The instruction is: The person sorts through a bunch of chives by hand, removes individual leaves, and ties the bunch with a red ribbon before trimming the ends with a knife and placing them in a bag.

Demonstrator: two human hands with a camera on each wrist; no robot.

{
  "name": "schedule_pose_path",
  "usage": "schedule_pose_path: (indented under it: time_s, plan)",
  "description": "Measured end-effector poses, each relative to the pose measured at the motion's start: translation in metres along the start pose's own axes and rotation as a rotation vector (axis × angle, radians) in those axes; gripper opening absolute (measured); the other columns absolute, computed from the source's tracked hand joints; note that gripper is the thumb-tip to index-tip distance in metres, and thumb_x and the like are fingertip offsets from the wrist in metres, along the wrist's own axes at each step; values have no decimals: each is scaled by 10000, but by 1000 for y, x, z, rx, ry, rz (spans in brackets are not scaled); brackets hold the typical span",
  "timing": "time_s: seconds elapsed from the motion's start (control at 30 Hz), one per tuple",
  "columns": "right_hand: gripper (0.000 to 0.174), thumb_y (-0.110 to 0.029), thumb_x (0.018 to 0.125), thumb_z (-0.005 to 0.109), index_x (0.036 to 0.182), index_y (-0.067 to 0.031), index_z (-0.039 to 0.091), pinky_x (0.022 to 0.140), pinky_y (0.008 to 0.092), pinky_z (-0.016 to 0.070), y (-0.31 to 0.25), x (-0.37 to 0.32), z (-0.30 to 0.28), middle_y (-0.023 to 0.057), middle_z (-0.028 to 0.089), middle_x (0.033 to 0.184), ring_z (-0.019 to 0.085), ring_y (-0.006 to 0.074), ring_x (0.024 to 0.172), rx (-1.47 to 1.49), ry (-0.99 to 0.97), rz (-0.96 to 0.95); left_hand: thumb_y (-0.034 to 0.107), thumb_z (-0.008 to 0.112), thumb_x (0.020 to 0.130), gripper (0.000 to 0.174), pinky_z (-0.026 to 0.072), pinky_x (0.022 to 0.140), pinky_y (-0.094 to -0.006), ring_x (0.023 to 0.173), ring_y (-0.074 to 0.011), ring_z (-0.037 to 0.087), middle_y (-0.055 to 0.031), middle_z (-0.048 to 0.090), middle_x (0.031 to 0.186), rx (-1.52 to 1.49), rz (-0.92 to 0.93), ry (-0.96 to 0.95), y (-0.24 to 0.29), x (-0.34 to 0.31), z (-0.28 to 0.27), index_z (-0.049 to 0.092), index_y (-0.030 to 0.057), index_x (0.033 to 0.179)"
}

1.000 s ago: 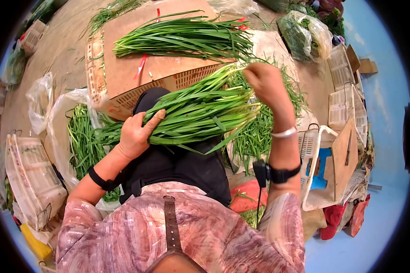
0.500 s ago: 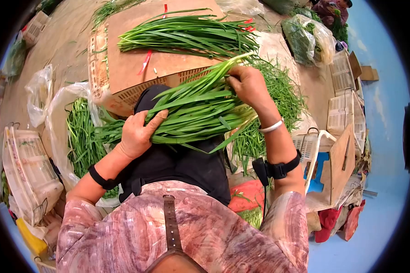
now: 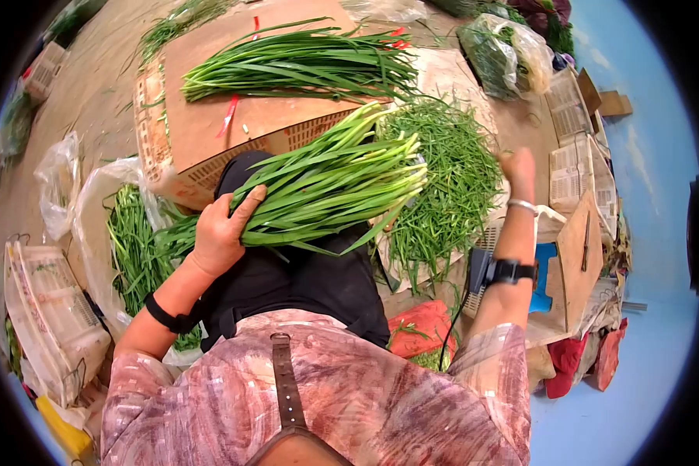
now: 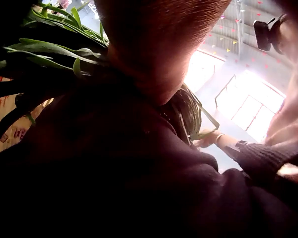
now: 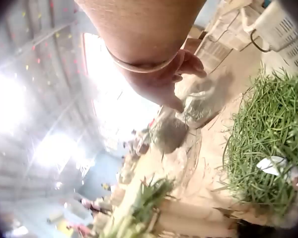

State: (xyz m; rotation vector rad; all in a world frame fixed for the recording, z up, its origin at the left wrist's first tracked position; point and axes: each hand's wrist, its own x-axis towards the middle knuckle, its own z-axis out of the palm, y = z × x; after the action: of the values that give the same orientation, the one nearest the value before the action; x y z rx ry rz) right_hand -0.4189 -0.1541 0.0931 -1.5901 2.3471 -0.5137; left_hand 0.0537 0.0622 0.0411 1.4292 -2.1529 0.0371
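Observation:
My left hand [image 3: 219, 231] grips a loose bunch of garlic chives [image 3: 326, 190] over my lap, thumb laid across the leaves. Their pale ends fan out to the right. Off to the right, beyond a heap of green trimmings [image 3: 443, 179], my right hand [image 3: 519, 167] is held out with nothing in it. The right wrist view has that hand [image 5: 161, 82] with thumb and fingers apart. A second bunch of chives [image 3: 303, 66] lies on a board over a crate. In the dark left wrist view, leaves [image 4: 59, 49] stick out beside the wrist.
The board [image 3: 210, 132] lies in front of my knees. A plastic bag of chives [image 3: 132, 241] is at my left, near a pale crate [image 3: 58, 311]. At the right are a wooden-sided crate [image 3: 571, 272], stacked crates [image 3: 571, 171] and a filled bag [image 3: 501, 58].
My right hand first came in over the pale ends of the held bunch, then swung away to the right, past the trimmings. The left hand keeps its grip on the chives.

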Motion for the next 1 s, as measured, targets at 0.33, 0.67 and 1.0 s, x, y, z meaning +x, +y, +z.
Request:
schedule_pose_path:
  time_s: [0.33,0.67,1.0]
  plan:
    - [289,-62,807,628,1055,53,535,675,354,567,-67,-155,88,135,609,934,631,219,767,1443,-629,94,17,673,638,662,465,656,-373,761,-332,558,-140,541,868,-152,-156,62,-3,6,-3,486,141,1261]
    - [282,-9,800,597,1075,39,553,510,186,484,-65,-199,61,81,631,801,622,131,664,1497,-649,110,11,660,664,662,456,813,-385,979,-372,538,-185,552,1069,-297,-330,-20,-2,7,-5,433,116,1277]
    - [306,-41,773,624,1062,46,577,685,243,499,-40,-202,49,83,641,866,606,126,759,937,-918,-183,-31,628,666,644,426,877,-370,1048,-350,518,-178,530,1163,-261,-270,-79,-8,6,-5,426,66,1270]
